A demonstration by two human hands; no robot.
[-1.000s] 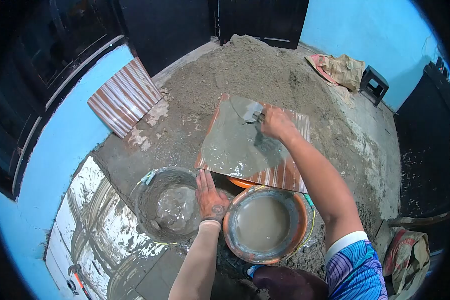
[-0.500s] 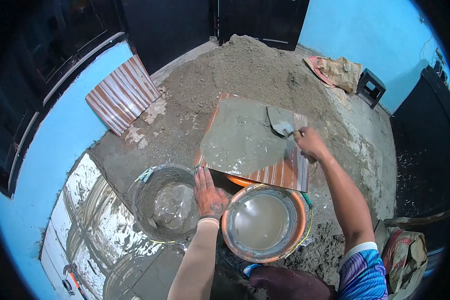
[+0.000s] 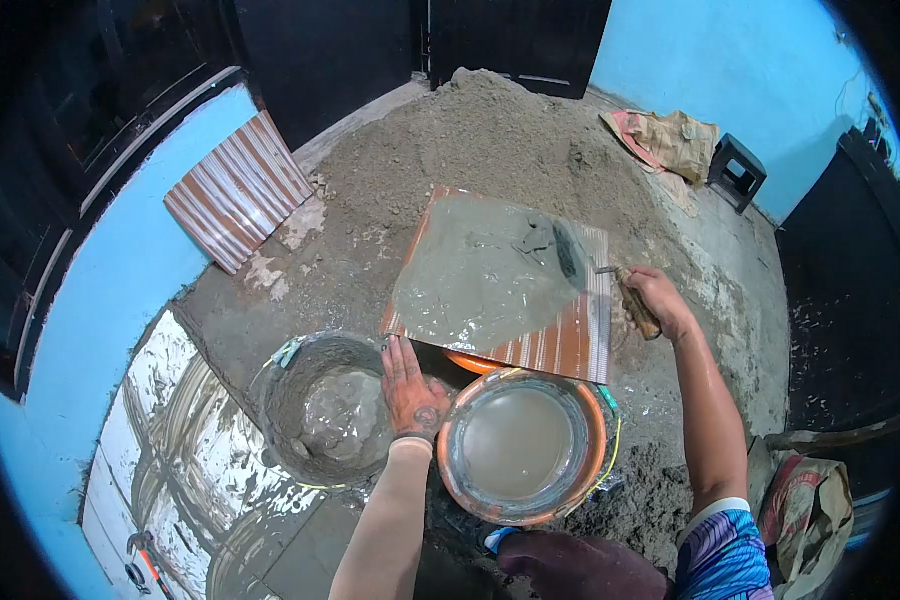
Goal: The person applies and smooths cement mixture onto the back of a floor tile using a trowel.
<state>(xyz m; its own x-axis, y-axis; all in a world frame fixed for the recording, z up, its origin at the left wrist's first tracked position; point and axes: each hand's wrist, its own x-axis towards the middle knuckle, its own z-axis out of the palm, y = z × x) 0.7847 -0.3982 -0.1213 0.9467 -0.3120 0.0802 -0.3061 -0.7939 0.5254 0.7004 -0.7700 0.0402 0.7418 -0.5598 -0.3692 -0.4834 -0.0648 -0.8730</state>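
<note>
A striped brown tile [image 3: 580, 345] lies tilted over an orange tub, its upper face coated with wet grey mortar [image 3: 470, 270]. My right hand [image 3: 655, 300] is wrapped round the wooden handle of a trowel [image 3: 639, 303] at the tile's right edge; the blade stands edge-on over a dark patch in the mortar. My left hand [image 3: 410, 388] lies flat with its fingers extended, fingertips at the tile's lower left corner. It rests between a bucket of mortar [image 3: 342, 410] and an orange basin of cloudy water [image 3: 518, 440].
Behind the tile rises a sand heap [image 3: 490, 130]. Another striped tile [image 3: 238, 193] leans at the left wall. Smeared white tiles [image 3: 160, 400] and a hammer [image 3: 148, 560] lie lower left. A black stool [image 3: 737, 172] and paper sacks [image 3: 670, 142] stand right.
My right hand has moved right with the trowel, whose blade has turned from flat on the mortar to edge-on. A dark patch now shows there. My left hand stays at the tile's corner.
</note>
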